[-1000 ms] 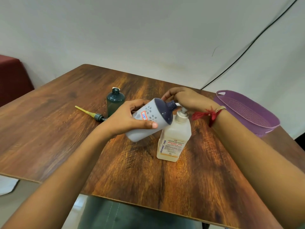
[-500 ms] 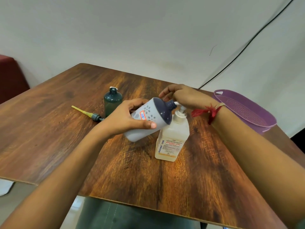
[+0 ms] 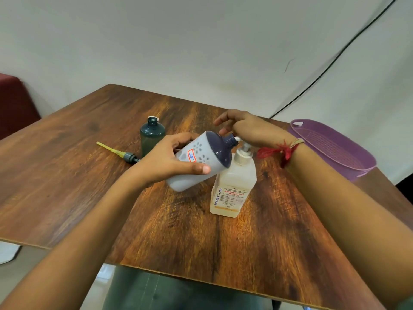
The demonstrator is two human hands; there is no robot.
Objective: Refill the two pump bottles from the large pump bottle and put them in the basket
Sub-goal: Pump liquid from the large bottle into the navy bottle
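One matte cylindrical bottle (image 3: 190, 182) tilted, left hand (image 3: 165, 162) gripping; squarish translucent bottle (image 3: 234, 186) upright.

A brown wood-grain desk (image 3: 268, 231) carries four things. Towards the far left stands an upright, uncapped dark green plastic bottle (image 3: 152, 136), and just beside it on the left lies a dark pump head with a yellow dip tube (image 3: 120, 152). A large translucent square pump bottle with an orange-printed label (image 3: 234, 189) stands near the middle. A purple perforated plastic basket (image 3: 330, 144) sits at the right edge.

White btl (image 3: 186, 182) tilted, neck at nozzle of upright lg pump btl (image 3: 234, 182); green btl (image 3: 152, 136) open, upright behind-left; purple basket (image 3: 330, 144) far right
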